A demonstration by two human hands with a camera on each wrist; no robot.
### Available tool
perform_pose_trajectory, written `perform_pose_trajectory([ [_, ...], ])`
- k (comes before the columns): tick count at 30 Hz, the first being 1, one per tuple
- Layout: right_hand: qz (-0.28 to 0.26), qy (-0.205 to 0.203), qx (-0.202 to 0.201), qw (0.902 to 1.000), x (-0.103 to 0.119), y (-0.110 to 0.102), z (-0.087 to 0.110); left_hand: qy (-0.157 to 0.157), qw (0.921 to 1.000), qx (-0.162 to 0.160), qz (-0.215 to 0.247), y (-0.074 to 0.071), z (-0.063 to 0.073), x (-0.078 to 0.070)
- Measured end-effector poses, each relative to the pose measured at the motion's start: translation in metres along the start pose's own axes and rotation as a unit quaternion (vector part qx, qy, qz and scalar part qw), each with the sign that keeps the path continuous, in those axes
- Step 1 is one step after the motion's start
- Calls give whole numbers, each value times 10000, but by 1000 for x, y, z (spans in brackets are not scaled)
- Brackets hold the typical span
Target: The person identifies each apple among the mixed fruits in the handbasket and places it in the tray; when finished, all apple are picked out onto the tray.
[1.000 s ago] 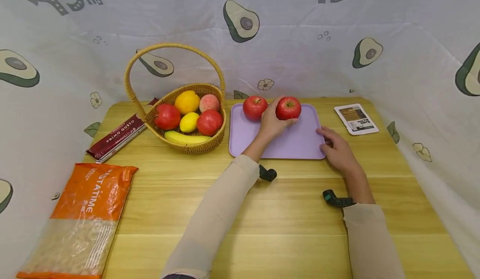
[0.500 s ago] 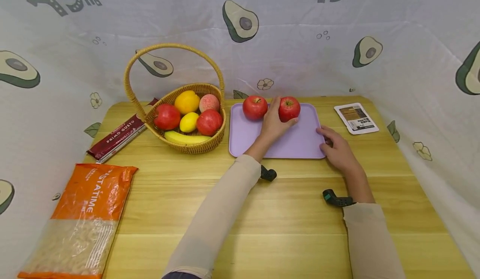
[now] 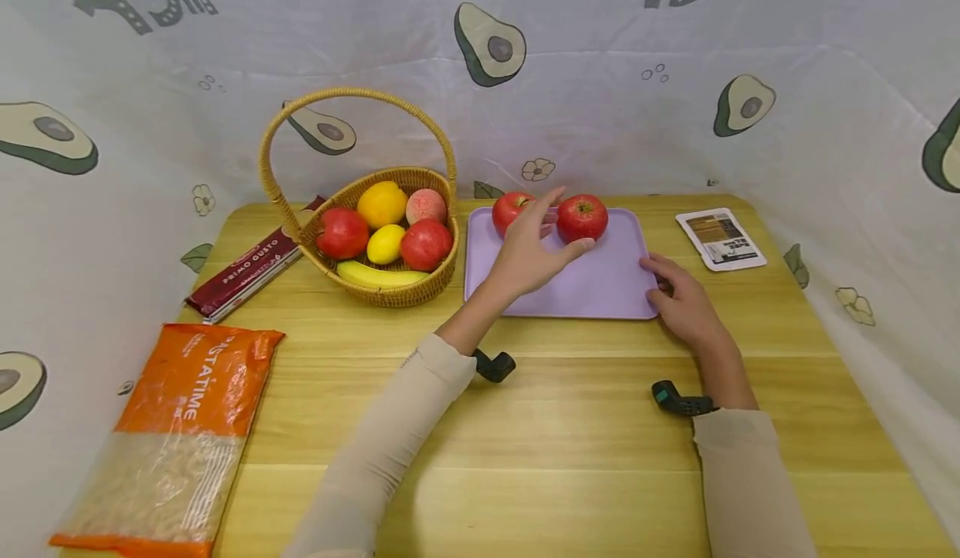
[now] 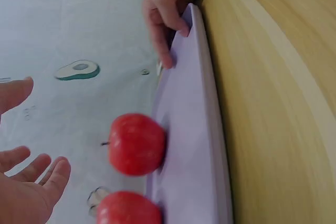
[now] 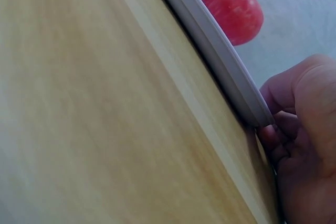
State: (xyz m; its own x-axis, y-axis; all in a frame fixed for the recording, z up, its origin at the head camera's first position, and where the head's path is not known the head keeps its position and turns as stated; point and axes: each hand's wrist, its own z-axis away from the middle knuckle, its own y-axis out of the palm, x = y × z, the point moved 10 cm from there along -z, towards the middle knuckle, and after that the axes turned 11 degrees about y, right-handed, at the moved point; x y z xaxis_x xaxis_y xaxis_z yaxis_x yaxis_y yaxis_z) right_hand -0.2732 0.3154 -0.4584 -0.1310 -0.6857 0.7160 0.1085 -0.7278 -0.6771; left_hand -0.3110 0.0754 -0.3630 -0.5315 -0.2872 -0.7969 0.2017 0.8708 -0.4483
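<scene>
Left hand (image 3: 519, 258) is spread and empty, rightmost red apple (image 3: 582, 218) sitting just right of its fingers on the lilac tray (image 3: 600, 287). Right hand (image 3: 684, 301) (farther off) pinches the tray's right edge

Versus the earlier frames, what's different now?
The left hand has let go of the right-hand apple and drawn back leftward, fingers spread. The right hand still grips the tray; both apples remain on it.
</scene>
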Motion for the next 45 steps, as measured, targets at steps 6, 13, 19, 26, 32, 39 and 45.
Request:
perform_pose_trajectory([
  [6, 133, -52, -75, 9999, -4, 0, 2, 98, 9997, -131, -184, -44, 34, -5],
  [13, 35, -121, -75, 9999, 0, 2, 1, -127, 9923, -595, -1077, -116, 69, 7],
  [19, 63, -165, -98, 9998, 4, -1, 1, -512, 9801, -1079, -1588, -169, 91, 23],
  [26, 70, -117, -122, 9998, 3, -3, 2, -1025, 9771, -914, -1623, -175, 100, 47],
  [32, 28, -74, -63, 9999, 4, 0, 2, -1507, 9715, -913, -1586, -174, 105, 60],
  [39, 39, -83, -94, 9999, 3, 0, 1, -1943, 9602, -775, -1852, -175, 105, 66],
  [45, 99, -120, -175, 9997, 2, -1, 1, -2117, 9552, -616, -1972, -174, 101, 71],
])
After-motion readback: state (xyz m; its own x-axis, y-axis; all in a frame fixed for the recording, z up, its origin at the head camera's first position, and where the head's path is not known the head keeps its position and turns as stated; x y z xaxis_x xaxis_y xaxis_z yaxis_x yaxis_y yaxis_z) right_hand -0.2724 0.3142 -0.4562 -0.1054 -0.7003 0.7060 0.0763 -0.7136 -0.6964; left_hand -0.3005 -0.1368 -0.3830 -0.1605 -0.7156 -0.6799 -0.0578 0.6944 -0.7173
